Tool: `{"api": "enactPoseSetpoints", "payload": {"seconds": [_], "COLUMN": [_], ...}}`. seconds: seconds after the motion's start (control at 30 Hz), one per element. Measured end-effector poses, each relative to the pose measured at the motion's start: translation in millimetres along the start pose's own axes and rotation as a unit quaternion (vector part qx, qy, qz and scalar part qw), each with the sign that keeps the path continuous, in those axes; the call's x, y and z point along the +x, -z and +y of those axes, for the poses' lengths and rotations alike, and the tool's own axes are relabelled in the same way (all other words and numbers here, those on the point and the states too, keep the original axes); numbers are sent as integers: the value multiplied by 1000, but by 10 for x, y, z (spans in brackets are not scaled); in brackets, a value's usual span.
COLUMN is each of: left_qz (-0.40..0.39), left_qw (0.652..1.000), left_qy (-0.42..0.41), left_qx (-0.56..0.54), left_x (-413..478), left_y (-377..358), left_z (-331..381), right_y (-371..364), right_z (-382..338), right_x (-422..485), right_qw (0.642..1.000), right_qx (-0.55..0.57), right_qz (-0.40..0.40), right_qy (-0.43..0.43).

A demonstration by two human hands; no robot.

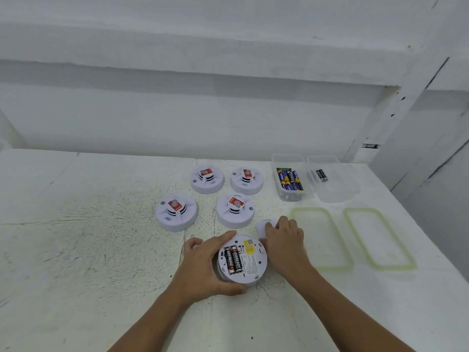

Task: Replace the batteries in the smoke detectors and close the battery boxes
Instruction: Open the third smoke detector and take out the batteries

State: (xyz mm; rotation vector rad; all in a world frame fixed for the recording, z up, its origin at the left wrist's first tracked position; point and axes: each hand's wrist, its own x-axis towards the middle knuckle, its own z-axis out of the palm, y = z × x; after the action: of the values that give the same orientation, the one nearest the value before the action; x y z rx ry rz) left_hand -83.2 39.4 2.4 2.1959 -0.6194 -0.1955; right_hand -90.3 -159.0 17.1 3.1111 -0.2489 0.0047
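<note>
Flipped detector (243,259) sits base-up, just in front of the 4 upright ones. Left hand (203,268) is clamped around its rim. 2 black batteries (234,259) lie side by side in the open bay, long axis running near-to-far. Right hand (285,238), touching the detector's right edge, fingers closed on the white cover (262,228). Right hand is likely nearer for pulling cells.

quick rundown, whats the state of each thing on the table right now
flipped smoke detector: underside up, battery bay open, two black batteries in it
battery cover: off, under the right hand
left hand: gripping the flipped detector
four other detectors: face up, untouched
left box: lid off, blue batteries inside
right box: lid off, two black batteries
two lids: flat on the table
</note>
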Motion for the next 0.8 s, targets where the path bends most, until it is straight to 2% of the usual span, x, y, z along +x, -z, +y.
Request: {"api": "enactPoseSetpoints", "payload": {"seconds": [0.17, 0.23, 0.33, 0.4, 0.5, 0.8], "left_qz": [9, 14, 20, 21, 17, -3], "left_qw": [1000, 999, 999, 999, 999, 1000], "left_qy": [25, 33, 33, 33, 31, 6], "left_qx": [8, 17, 25, 26, 21, -27], "left_x": [2, 8, 30, 43, 43, 20], "left_y": [-20, -36, -37, -32, -40, 57], "left_z": [10, 6, 35, 55, 48, 19], "right_y": [6, 18, 134, 229, 218, 213], "right_z": [57, 80, 25, -82, -217, -259], "right_x": [88, 90, 7, -85, -176, -129], "right_qw": [998, 993, 956, 938, 934, 945], "right_qx": [55, 115, 277, 331, 309, 239], "right_qz": [-12, 24, 84, 41, -1, 6], "right_qy": [1, 11, 44, 97, 177, 223]}}
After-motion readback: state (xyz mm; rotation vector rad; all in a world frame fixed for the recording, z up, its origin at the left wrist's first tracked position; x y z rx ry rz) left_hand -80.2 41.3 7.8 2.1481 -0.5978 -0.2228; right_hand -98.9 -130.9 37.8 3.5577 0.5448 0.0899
